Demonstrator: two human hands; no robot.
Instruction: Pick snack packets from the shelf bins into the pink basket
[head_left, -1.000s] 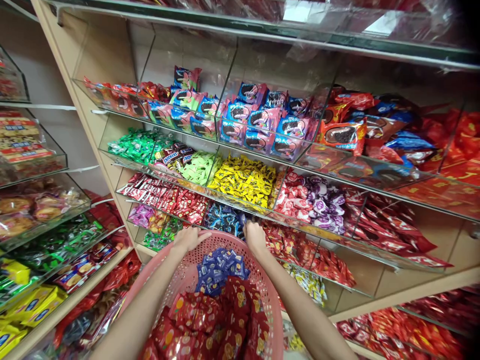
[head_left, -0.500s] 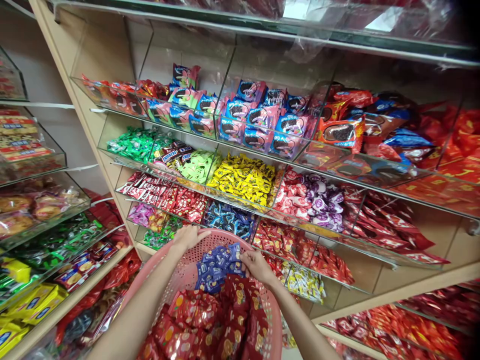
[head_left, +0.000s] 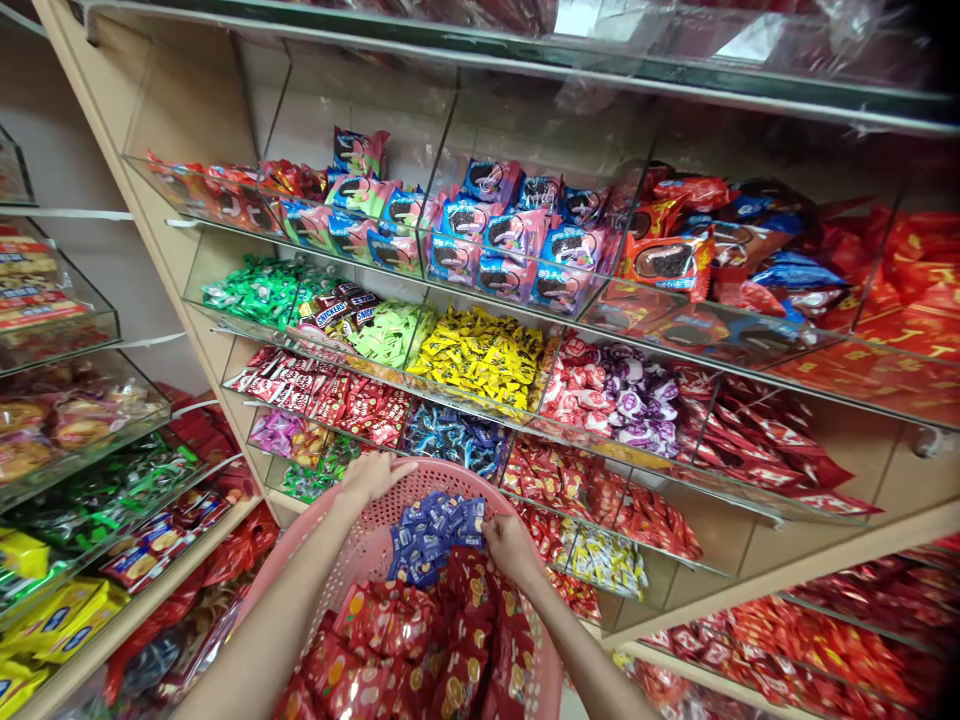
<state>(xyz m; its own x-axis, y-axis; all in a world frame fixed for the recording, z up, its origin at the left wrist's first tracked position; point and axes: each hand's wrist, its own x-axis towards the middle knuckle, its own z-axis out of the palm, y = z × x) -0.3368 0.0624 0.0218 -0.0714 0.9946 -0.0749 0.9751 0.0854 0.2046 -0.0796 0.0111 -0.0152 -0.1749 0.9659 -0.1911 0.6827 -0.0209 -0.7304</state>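
Observation:
A pink perforated plastic basket (head_left: 352, 550) sits low in front of me, with red candy packets (head_left: 397, 620) and a pile of small blue-purple wrapped candies (head_left: 427, 535) inside. My left hand (head_left: 369, 480) is closed over the basket's far left rim, thumb stretched along the edge. Inside the right side, my right hand (head_left: 511, 548) is curled at the pile's right edge, its fingertips pinched on a small blue-purple candy. Part of that candy is hidden by the fingers. The red packets lie nearer to me, below the right hand.
Glass-fronted candy shelves (head_left: 360, 355) rise beyond the basket, holding yellow candies (head_left: 480, 350), green candies (head_left: 262, 290) and blue-pink cookie packs (head_left: 487, 225). A second rack (head_left: 67, 480) stands close on the left. A wooden shelf edge (head_left: 787, 580) slants across the lower right.
My right hand has shifted slightly right and down, its fingers more curled at the candy pile. The left hand stays on the rim. The shelves sit slightly further left in view.

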